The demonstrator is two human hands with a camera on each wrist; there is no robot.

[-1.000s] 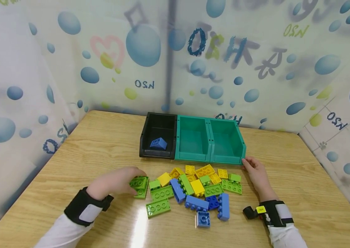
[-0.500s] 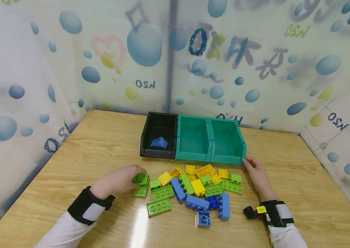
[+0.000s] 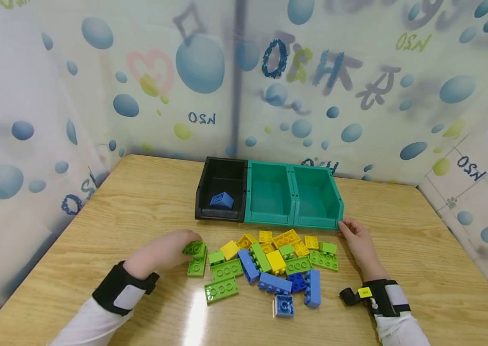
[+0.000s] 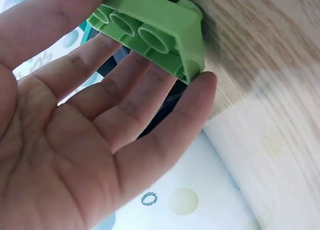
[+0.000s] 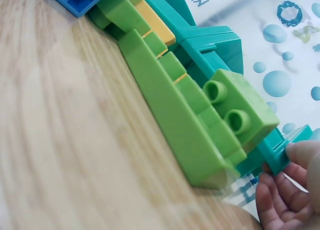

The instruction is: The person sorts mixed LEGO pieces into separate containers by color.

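On the wooden surface (image 3: 110, 211), toward its left edge, a green brick (image 3: 194, 248) is held by the left hand (image 3: 159, 253). It is gripped between the thumb and curved fingers, which are kept apart by the brick; in the left wrist view its hollow underside is turned toward the palm. Whether this brick is touching the surface cannot be told. A second green brick (image 3: 196, 268) is seen just beside it, toward the near edge. A black cuff (image 3: 118, 290) is worn on the left wrist.

Near the middle of the far edge, a black bin (image 3: 219, 214) is placed, in which one sloped blue brick (image 3: 221, 200) is contained. In front of the bins, loose bricks are scattered: yellow bricks (image 3: 276, 262) mostly toward the far edge, blue bricks (image 3: 274, 283) toward the near edge, green bricks (image 3: 221, 290) among and beside them. The black bin is adjoined by a left teal bin (image 3: 268, 219), and that by a right teal bin (image 3: 316, 223).

The front right corner of the right teal bin is pinched between the thumb and bent fingers of the right hand (image 3: 358, 247). Near this hand, a long green brick (image 3: 323, 260) is found.
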